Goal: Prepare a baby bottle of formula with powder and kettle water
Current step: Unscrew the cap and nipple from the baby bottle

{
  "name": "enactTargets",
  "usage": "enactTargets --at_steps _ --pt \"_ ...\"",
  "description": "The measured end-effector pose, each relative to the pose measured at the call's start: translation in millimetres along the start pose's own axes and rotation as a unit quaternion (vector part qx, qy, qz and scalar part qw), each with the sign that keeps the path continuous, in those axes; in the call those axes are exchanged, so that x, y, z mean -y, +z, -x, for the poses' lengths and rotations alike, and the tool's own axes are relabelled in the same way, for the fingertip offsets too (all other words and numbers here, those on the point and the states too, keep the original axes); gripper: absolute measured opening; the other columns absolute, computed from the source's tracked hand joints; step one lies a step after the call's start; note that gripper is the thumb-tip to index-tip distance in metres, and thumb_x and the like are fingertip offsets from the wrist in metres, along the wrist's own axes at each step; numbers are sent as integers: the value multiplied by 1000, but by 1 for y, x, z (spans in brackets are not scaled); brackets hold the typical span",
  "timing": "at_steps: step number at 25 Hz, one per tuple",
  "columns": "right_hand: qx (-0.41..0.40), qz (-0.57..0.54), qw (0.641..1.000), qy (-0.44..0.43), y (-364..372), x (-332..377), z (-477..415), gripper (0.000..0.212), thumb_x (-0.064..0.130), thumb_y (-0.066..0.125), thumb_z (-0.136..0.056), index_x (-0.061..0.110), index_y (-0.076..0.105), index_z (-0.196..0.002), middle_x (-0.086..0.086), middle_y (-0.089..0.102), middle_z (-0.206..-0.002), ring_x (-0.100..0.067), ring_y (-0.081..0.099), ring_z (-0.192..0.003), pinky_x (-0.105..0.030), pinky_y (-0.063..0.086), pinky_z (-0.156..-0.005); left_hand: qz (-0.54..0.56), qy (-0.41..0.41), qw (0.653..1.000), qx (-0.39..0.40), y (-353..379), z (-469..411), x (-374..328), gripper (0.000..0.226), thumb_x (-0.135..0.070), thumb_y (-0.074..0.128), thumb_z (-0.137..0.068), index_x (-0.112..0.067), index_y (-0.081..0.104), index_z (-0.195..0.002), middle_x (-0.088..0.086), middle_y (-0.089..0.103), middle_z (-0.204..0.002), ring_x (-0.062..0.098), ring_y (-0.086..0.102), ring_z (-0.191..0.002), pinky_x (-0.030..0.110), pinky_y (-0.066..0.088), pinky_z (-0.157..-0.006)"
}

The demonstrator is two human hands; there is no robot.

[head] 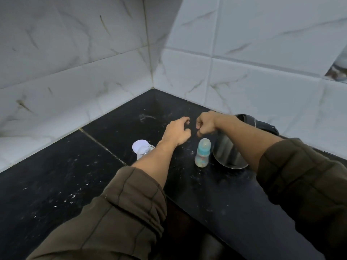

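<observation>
Baby bottle (pixel 202 152) upright with its blue cap on, out on the black counter (pixel 56 194), steel kettle (pixel 227 154) just right of it, nearly touching, and a clear jar (pixel 140 147) with a white lid off to its left, partly behind the left forearm. Just beyond the bottle, left hand (pixel 176 132) hovering with fingers loosely curled on nothing, right hand (pixel 205 125) close beside it balled into a fist, nothing seen inside. Farther behind the bottle, marbled white wall tiles (pixel 244 53) meeting in a corner.

Dim, soft, wide-angle edge distortion
</observation>
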State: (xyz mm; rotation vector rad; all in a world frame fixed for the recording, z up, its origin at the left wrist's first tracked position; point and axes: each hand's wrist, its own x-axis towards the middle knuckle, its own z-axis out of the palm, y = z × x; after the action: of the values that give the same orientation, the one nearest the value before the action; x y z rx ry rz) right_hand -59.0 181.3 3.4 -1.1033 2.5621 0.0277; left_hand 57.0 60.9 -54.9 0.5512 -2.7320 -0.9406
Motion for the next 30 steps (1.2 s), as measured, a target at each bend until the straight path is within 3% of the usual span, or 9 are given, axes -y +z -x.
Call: enactTargets --at_steps 5,9,13,17,21,26,30 --pt "59 33 998 3 27 -1 14 51 41 89 -74 19 67 -115 -6 71 -107 -25 77 -76 -35 66 -70 18 -31 995 93 27 13 11 73 -19 73 -85 -20 48 -154 -1 60 -148 24 58 -133 39 45 -113" --pt "45 63 997 -3 43 0 18 42 38 87 -70 22 74 -107 -5 76 -91 -22 75 -73 -32 63 -67 27 -27 988 150 45 27 15 91 -45 88 -74 -24 50 -153 -3 61 -145 20 60 -128 41 50 -109" --pt "9 -3 1000 -7 35 8 20 29 43 82 -72 20 76 -89 -2 76 -76 -19 75 -66 -30 62 -67 47 -52 991 114 53 34 18 71 -59 88 -70 -24 65 -127 -4 72 -113 17 68 -104 39 57 -93" --pt "-12 -39 999 -9 21 14 20 36 50 77 -78 14 73 -79 0 72 -59 -20 75 -64 -32 61 -72 94 -66 993 39 47 36 18 52 -56 86 -75 -23 71 -111 -5 74 -98 16 70 -95 40 59 -88" --pt "-23 -30 999 -37 14 17 20 37 49 80 -80 13 74 -82 0 72 -61 -21 75 -69 -33 60 -73 118 -58 991 16 40 35 22 44 -50 90 -73 -23 75 -105 -7 76 -91 14 71 -91 42 60 -88" --pt "-10 37 995 -90 11 21 24 30 39 86 -78 22 77 -101 1 76 -92 -20 69 -88 -37 59 -83 121 -49 991 22 38 36 23 39 -46 93 -70 -26 79 -101 -10 78 -88 10 73 -89 40 60 -89" --pt "1 78 988 -131 8 21 29 33 24 86 -77 29 74 -108 6 71 -98 -18 64 -93 -35 55 -86 122 -54 991 24 42 34 22 43 -50 93 -68 -27 78 -101 -11 78 -89 8 73 -90 41 61 -89"
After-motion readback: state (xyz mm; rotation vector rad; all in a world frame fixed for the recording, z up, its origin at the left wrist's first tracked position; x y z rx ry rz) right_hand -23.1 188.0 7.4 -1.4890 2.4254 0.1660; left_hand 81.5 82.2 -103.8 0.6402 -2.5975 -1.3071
